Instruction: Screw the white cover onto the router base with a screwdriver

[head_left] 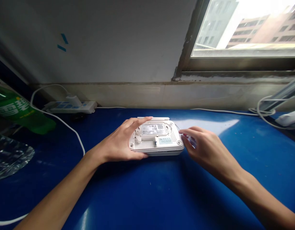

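A white router-like box (151,144) with vent holes and printed labels lies on the blue table (147,191), its labelled face up. My left hand (121,139) grips its left side, thumb along the near edge and fingers over the top. At the box's right edge, my right hand (201,142) has its fingers closed on a small tool with a clear handle (191,140). A thin shaft seems to run from it beside the box's right corner; its tip cannot be made out.
A power strip (90,107) with a white plug and cable sits at the back left. Beside it stand a green bottle (25,111) and a clear plastic bottle (10,156). Coiled white cable (262,111) lies at the back right, below the window.
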Motion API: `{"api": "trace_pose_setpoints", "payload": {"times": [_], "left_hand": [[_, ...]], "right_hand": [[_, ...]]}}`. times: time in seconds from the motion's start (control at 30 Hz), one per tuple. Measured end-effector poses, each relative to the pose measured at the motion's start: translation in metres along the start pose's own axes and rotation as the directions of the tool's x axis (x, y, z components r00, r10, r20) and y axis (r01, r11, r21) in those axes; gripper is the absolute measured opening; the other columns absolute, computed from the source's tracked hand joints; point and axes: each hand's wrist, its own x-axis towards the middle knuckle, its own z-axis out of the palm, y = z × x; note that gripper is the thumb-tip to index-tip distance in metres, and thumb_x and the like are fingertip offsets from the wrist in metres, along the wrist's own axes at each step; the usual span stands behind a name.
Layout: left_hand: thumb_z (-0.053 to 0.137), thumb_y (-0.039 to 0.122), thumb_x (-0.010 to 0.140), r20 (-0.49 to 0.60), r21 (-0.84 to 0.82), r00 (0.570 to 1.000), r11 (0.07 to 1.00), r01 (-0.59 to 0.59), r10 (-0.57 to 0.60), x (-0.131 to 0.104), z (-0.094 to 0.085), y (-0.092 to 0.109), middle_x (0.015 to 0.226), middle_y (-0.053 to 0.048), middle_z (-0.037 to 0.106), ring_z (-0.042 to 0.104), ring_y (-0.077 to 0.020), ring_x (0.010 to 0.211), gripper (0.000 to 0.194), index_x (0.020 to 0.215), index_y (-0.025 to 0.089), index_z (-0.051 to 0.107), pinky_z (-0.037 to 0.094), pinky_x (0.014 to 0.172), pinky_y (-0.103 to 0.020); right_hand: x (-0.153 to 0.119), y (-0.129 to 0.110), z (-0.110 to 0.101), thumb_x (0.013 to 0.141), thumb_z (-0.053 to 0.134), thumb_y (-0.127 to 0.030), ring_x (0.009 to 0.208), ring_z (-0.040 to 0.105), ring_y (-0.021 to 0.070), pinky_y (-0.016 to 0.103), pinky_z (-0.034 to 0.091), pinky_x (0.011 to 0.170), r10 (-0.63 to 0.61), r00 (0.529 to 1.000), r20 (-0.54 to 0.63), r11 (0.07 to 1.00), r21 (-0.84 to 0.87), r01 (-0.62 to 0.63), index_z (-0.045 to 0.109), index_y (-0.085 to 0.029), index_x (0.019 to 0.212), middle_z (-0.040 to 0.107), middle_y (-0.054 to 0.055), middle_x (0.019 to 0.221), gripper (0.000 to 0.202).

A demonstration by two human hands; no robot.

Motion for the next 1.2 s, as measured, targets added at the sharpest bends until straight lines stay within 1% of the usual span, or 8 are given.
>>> {"api": "trace_pose_setpoints", "payload": {"times": [0.33,0.43,0.57,0.67,0.8,0.9,1.07,1.2], "left_hand": [[0.092,0.045,0.074,-0.063,0.03,0.997,0.999,-0.037,0.039,-0.003,-0.014,0.0,0.163,-0.008,0.045,0.05,-0.0373,0.145,0.115,0.166,0.044,0.024,0.044,0.12,-0.052],[0.09,0.047,0.078,-0.085,-0.013,0.996,0.999,-0.041,0.039,-0.004,-0.017,0.002,0.162,-0.009,0.048,0.052,-0.0377,0.145,0.11,0.166,0.043,0.025,0.044,0.12,-0.051],[0.087,0.049,0.082,-0.106,-0.046,0.992,0.997,-0.069,0.064,-0.005,-0.021,0.004,0.16,-0.009,0.054,0.057,-0.0358,0.141,0.097,0.164,0.036,0.036,0.047,0.118,-0.046],[0.083,0.046,0.086,-0.132,-0.033,0.979,0.986,-0.161,0.156,-0.002,-0.022,0.004,0.151,-0.009,0.063,0.063,-0.0322,0.135,0.074,0.152,0.028,0.054,0.05,0.115,-0.041],[0.082,0.044,0.088,-0.271,0.024,0.926,0.964,-0.266,0.263,0.002,-0.02,0.0,0.132,-0.01,0.075,0.071,-0.029,0.124,0.051,0.131,0.021,0.07,0.055,0.107,-0.035],[0.075,0.036,0.092,-0.373,0.118,0.887,0.962,-0.246,0.272,0.003,-0.018,-0.001,0.115,-0.01,0.08,0.076,-0.0258,0.106,0.028,0.114,0.018,0.075,0.058,0.095,-0.033],[0.067,0.032,0.099,-0.585,0.208,0.791,0.976,-0.069,0.18,0.0,-0.019,-0.003,0.083,-0.002,0.077,0.07,-0.0176,0.071,0.016,0.088,0.021,0.073,0.052,0.069,-0.03],[0.074,0.042,0.096,-0.725,0.213,0.679,0.975,0.066,0.113,-0.003,-0.018,-0.001,0.062,0.004,0.059,0.051,-0.0141,0.053,0.022,0.085,0.023,0.071,0.044,0.057,-0.03]], "right_hand": [[0.007,0.011,0.002,0.097,0.056,-0.022,0.068,0.064,0.0179,0.032,0.051,0.063,-0.057,0.99,0.129,0.997,0.056,0.05,0.08,-0.021,0.098,0.073,0.009,0.097,0.024],[0.007,0.01,-0.005,0.096,0.061,-0.026,0.066,0.063,0.018,0.032,0.053,0.061,-0.054,0.999,0.001,0.991,0.121,0.054,0.077,-0.021,0.111,0.074,0.009,0.098,0.023],[0.008,0.006,-0.013,0.092,0.073,-0.029,0.091,0.071,0.0248,0.038,0.063,0.075,-0.186,0.964,-0.189,0.957,0.189,0.222,0.055,-0.025,0.153,0.069,0.014,0.135,0.063],[0.007,0.005,-0.01,0.097,0.067,-0.019,0.116,0.072,0.0279,0.042,0.064,0.094,-0.328,0.911,-0.25,0.91,0.173,0.376,0.061,-0.029,0.149,0.067,0.012,0.143,0.053],[0.006,0.007,0.001,0.1,0.063,-0.015,0.115,0.076,0.0267,0.044,0.064,0.101,-0.341,0.887,-0.312,0.901,0.162,0.403,0.074,-0.025,0.132,0.077,0.011,0.131,0.035],[0.006,0.009,0.009,0.1,0.067,-0.019,0.116,0.076,0.0273,0.046,0.064,0.103,-0.253,0.92,-0.301,0.892,0.297,0.342,0.073,-0.025,0.135,0.076,0.01,0.134,0.036],[0.004,0.007,0.015,0.102,0.068,-0.032,0.128,0.071,0.0304,0.05,0.06,0.109,-0.082,0.989,-0.126,0.75,0.646,0.144,0.036,-0.029,0.167,0.071,0.012,0.143,0.072],[0.001,0.0,0.015,0.101,0.069,-0.037,0.135,0.065,0.0345,0.06,0.054,0.113,-0.049,0.995,-0.09,0.79,0.606,0.094,0.014,-0.037,0.172,0.072,0.013,0.139,0.089]]}}
